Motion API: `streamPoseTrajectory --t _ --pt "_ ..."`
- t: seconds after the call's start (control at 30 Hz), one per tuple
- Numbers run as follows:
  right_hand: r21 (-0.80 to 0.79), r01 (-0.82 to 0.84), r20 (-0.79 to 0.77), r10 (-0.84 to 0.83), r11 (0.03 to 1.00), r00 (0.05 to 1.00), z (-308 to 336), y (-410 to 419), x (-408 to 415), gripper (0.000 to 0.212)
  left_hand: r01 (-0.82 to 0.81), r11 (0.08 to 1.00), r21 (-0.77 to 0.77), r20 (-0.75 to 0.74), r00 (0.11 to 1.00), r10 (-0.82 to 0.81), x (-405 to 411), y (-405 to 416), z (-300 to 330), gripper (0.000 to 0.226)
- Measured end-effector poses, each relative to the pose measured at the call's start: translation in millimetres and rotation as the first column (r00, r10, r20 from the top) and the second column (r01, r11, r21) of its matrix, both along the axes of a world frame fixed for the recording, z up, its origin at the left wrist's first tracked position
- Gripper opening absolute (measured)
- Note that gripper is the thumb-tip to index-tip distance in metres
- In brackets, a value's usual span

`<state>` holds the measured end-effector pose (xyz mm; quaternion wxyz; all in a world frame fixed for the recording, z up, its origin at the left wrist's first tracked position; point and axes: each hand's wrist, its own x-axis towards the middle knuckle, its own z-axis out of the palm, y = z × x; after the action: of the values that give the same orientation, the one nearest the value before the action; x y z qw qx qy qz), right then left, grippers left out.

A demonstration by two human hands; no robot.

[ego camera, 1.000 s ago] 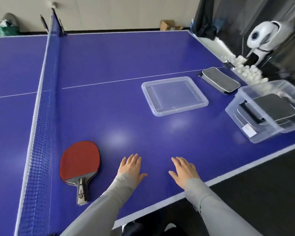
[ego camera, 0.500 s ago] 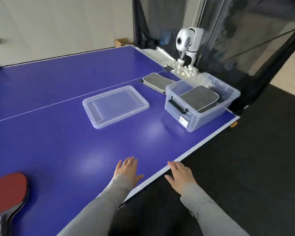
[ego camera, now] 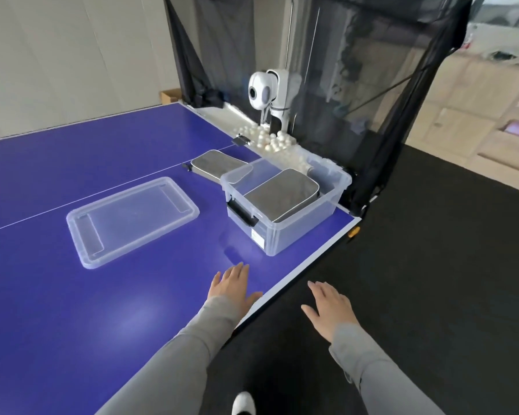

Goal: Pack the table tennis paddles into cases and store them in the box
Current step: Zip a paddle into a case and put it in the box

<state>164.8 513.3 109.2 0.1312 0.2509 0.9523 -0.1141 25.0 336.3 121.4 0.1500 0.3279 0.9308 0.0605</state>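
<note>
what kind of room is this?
Likely a table tennis practice room: a blue table tennis table, a white ball-feeding machine with a black catch net at the table's end, and loose white balls heaped beneath it.

White ball machine (ego camera: 267, 94) at table (ego camera: 72, 310) end, pile of white balls (ego camera: 270, 142) beneath, black net (ego camera: 357, 85) behind.
</note>
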Motion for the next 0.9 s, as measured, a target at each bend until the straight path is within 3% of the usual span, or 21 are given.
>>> streamPoseTrajectory --t 0.2,0.5,0.9 --pt "0.052 -0.011 -0.055 0.014 0.999 0.998 11.2 67.5 -52.7 0.061 -0.049 0.995 0.089 -0.035 0.998 0.052 -58.5 65.9 12.2 0.075" --pt "0.168 -0.165 -0.112 0.185 0.972 0.976 49.1 165.3 -171.3 0.058 -0.175 0.957 0.23 -0.113 0.972 0.205 -169.0 144.9 27.9 0.072" --pt "0.206 -0.423 -0.103 0.45 0.882 0.887 59.0 208.3 -317.5 0.059 -0.416 0.892 0.176 -0.082 0.897 0.435 -257.3 160.3 21.5 0.074"
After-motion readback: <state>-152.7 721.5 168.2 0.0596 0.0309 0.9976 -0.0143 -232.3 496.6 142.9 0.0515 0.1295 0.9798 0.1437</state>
